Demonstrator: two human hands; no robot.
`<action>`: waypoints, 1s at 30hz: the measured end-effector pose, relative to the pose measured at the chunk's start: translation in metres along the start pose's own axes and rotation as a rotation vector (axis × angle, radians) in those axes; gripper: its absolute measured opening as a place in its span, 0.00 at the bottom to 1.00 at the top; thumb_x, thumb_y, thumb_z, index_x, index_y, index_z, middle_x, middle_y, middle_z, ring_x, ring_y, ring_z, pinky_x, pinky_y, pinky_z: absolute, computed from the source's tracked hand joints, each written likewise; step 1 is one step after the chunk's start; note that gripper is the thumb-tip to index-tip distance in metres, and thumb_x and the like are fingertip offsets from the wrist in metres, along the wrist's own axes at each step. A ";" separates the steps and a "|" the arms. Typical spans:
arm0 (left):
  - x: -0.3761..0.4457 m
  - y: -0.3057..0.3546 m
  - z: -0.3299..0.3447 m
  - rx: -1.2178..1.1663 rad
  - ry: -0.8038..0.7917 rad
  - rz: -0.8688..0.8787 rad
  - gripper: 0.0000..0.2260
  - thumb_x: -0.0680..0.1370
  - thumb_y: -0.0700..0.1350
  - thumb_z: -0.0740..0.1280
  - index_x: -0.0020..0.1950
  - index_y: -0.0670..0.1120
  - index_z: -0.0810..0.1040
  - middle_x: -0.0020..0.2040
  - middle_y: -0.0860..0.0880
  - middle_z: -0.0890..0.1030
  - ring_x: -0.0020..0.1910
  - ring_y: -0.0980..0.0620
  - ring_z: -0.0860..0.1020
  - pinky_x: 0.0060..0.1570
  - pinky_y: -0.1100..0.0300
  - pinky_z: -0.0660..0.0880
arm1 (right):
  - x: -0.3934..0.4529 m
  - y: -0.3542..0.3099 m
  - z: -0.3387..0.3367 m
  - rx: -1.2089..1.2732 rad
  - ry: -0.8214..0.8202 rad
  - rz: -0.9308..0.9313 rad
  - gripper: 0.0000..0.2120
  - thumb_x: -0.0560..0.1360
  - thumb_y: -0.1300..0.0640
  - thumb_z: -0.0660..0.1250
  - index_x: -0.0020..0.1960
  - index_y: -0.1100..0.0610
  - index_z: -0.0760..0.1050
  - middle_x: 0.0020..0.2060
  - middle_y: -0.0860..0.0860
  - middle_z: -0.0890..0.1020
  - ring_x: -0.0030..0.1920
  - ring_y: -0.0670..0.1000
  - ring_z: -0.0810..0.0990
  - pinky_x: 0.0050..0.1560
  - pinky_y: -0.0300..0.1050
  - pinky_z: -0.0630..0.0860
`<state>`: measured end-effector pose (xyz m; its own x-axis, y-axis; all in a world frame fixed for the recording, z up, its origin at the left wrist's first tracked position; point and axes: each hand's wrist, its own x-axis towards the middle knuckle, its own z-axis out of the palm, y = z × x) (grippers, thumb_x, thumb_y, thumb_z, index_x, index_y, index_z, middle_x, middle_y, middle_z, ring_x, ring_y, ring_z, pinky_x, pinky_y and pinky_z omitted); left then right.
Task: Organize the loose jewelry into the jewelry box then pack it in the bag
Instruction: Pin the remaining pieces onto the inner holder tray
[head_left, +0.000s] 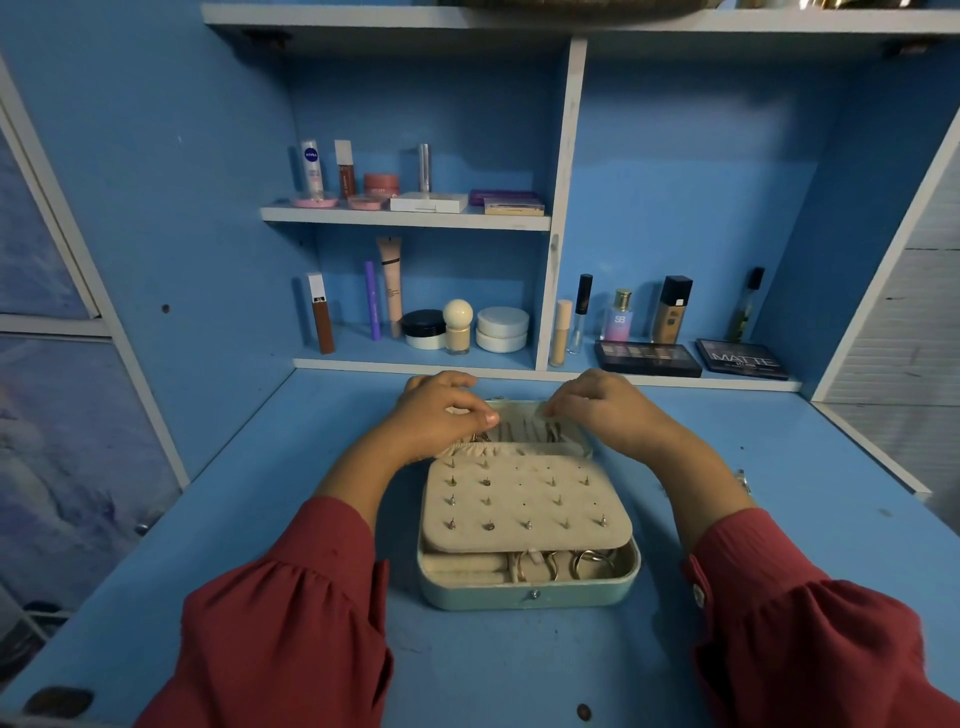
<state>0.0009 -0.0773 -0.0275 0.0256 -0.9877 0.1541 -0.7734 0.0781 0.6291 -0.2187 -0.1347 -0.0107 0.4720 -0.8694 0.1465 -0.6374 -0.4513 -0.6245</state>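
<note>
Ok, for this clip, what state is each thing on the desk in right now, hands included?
jewelry box: open, lid laid back flat.
earring panel: folded down over the base, studs pinned in most holes.
rings: seated in the base's front slots.
lid pocket: holds hanging pieces, blurred.
left hand: fingers curled at the lid.
right hand: fingertips pinching at the lid's top edge.

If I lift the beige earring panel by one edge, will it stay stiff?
Probably fairly stiff: the earring panel lies flat over the jewelry box without sagging. It looks thin and padded, so likely light. Its studs could perhaps slip out if tipped.
</note>
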 end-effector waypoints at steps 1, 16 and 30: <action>-0.001 0.000 -0.001 -0.019 0.016 -0.008 0.06 0.76 0.53 0.69 0.51 0.57 0.82 0.69 0.54 0.69 0.70 0.51 0.59 0.71 0.51 0.56 | 0.001 0.002 -0.001 -0.013 0.016 0.021 0.10 0.73 0.50 0.62 0.43 0.48 0.82 0.45 0.45 0.79 0.50 0.50 0.78 0.53 0.49 0.75; -0.008 -0.003 -0.018 0.004 -0.010 -0.357 0.09 0.76 0.47 0.69 0.51 0.44 0.75 0.41 0.46 0.77 0.34 0.51 0.74 0.32 0.60 0.70 | -0.003 0.003 -0.007 0.015 -0.147 0.351 0.12 0.75 0.56 0.67 0.56 0.55 0.70 0.37 0.53 0.80 0.31 0.50 0.76 0.30 0.41 0.72; -0.006 -0.003 -0.012 0.048 0.131 -0.407 0.09 0.76 0.41 0.63 0.40 0.38 0.78 0.32 0.42 0.78 0.28 0.47 0.75 0.33 0.58 0.72 | -0.003 -0.005 -0.010 0.003 -0.103 0.359 0.09 0.76 0.62 0.64 0.45 0.65 0.81 0.30 0.54 0.83 0.23 0.45 0.78 0.23 0.36 0.69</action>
<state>0.0110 -0.0696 -0.0211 0.4120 -0.9112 -0.0020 -0.7121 -0.3234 0.6231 -0.2232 -0.1316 -0.0010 0.2776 -0.9473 -0.1596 -0.7716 -0.1209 -0.6245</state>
